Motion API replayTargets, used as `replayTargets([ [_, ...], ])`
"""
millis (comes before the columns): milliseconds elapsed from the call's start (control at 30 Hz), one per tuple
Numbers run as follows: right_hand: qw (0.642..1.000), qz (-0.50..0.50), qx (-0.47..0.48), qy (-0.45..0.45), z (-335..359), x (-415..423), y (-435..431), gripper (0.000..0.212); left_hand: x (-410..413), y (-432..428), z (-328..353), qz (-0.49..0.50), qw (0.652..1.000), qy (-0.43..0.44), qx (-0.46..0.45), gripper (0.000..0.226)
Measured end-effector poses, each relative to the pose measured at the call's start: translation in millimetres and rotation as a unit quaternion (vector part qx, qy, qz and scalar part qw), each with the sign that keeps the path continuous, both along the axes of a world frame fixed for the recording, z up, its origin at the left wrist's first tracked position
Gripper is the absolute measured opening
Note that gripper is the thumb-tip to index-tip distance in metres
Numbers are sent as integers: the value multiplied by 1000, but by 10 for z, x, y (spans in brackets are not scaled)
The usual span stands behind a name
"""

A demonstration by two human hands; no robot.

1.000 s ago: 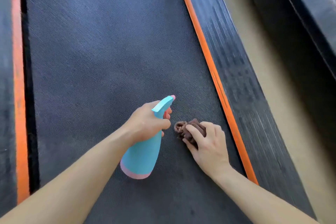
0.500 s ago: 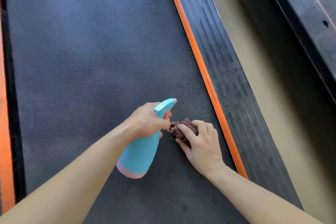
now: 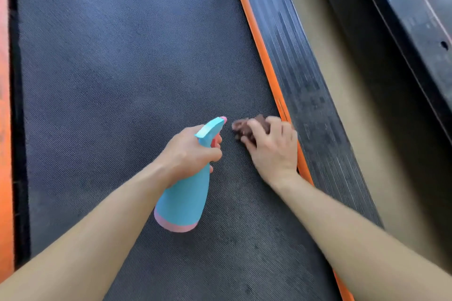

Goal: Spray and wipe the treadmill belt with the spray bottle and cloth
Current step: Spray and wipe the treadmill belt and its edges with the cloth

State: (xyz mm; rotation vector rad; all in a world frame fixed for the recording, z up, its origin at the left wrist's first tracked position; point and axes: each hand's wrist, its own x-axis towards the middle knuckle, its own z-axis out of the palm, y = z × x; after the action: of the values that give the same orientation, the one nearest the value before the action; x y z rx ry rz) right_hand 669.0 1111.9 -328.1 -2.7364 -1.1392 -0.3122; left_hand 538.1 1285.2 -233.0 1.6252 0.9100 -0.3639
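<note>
Looking down from the head view, I've got one spray bottle [image 3: 183, 200] in my left hand [image 3: 193, 151], fingers wrapped tight round its neck at the pink trigger. It's turquoise with a pink nozzle tip and a pink base band, tilted with the nozzle pointing away from me and the base toward me, over the middle of the treadmill belt [image 3: 122, 80].

My right hand [image 3: 274, 149] is down near the belt's right edge, fingers curled over one brown cloth [image 3: 244, 128]. The cloth is bunched and blurred, just beside the nozzle.

Two orange strips here: the right strip [image 3: 259, 51] beside my right hand and the left strip [image 3: 5, 129] along the belt's far left. One ribbed dark side rail [image 3: 305, 80] lies beyond the right strip. The pale markings on the dark frame [image 3: 415, 19] at top right are too small to read.
</note>
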Motion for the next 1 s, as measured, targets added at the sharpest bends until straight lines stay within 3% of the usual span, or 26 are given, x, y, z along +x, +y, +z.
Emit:
replayTargets([
  [100,997,-46,-44,-43,55,478,519,31,-2,62,39,32,999,3,6,24],
  [233,993,-97,-69,-5,154,543,802,32,-91,102,52,53,999,3,-1,29],
  [333,993,-85,-84,-7,183,293,439,35,-169,79,50,58,998,5,-18,38],
  [500,992,-58,-108,-10,125,-189,-320,45,-186,56,24,46,999,23,-15,21],
  [600,993,-48,-107,-5,103,-173,-310,50,-193,50,43,43,999,25,-18,34],
  [733,994,-33,-102,-34,89,-7,-154,42,-208,85,76,52,998,15,-26,27],
  [1000,985,-134,-64,-92,76,785,1115,10,-261,146,98,68,997,25,-26,24],
])
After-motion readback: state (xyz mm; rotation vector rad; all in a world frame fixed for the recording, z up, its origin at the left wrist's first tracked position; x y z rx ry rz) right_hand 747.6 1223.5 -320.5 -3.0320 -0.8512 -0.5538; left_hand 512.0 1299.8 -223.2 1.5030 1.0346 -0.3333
